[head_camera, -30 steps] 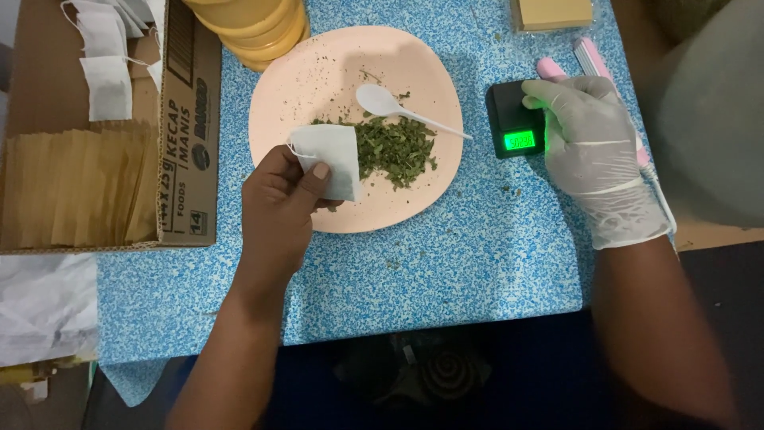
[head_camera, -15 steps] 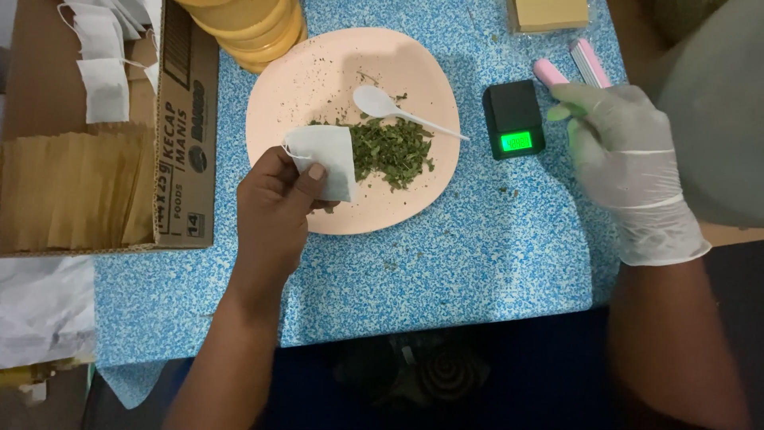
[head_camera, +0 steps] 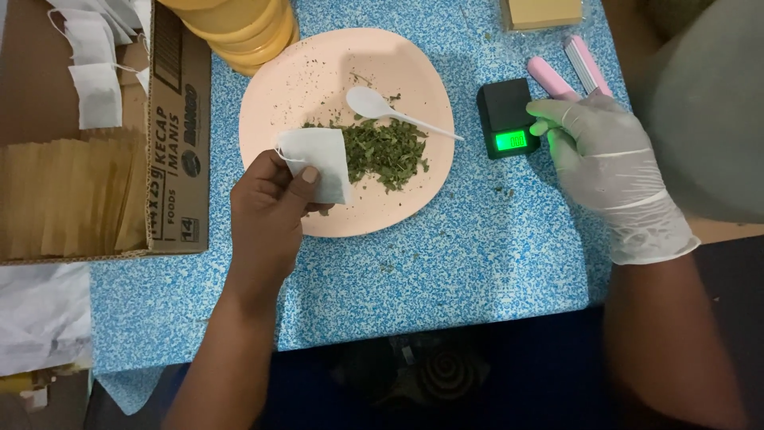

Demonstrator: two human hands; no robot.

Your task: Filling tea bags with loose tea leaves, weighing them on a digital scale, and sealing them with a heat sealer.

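The left hand [head_camera: 267, 211] pinched a white bag [head_camera: 317, 163] over the pink plate [head_camera: 274, 103] — beside the herbs [head_camera: 386, 151]. The gloved right hand [head_camera: 601, 159], fingers loosely curled and holding nothing, touched the scale [head_camera: 505, 115].

— What did the gloved right hand [head_camera: 609, 155] do?
— It lifted off the small black scale [head_camera: 507, 118], drew back, then returned; its fingertips ended beside the lit green display.

White paper tea bag [head_camera: 322, 162] (small, flat) pinched over pink plate's [head_camera: 318, 72] left edge.
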